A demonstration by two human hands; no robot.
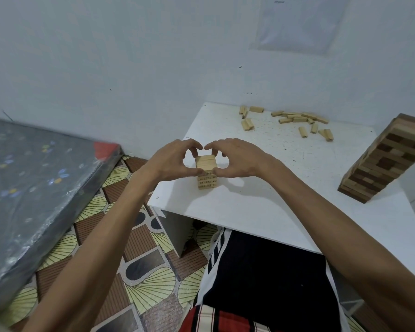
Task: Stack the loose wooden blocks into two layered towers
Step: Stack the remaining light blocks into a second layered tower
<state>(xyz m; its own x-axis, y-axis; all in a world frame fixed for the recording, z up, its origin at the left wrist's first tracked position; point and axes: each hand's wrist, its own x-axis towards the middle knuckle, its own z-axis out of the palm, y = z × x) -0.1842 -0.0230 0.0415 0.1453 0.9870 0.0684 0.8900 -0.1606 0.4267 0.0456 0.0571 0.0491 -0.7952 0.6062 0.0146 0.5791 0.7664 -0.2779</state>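
Fingers are curling round the small tower (206, 173) on the white table (261, 212). Thumbs are pressing its front edges and index fingertips are nearly meeting behind its top. Left hand (170, 164) is gripping its left side, right hand (241, 161) its right, both arms reaching forward. Loose blocks (295, 119) are lying well behind it, off to the right.

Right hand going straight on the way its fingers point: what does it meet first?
The small block tower, which its fingers seem to touch; the left hand is right behind it.
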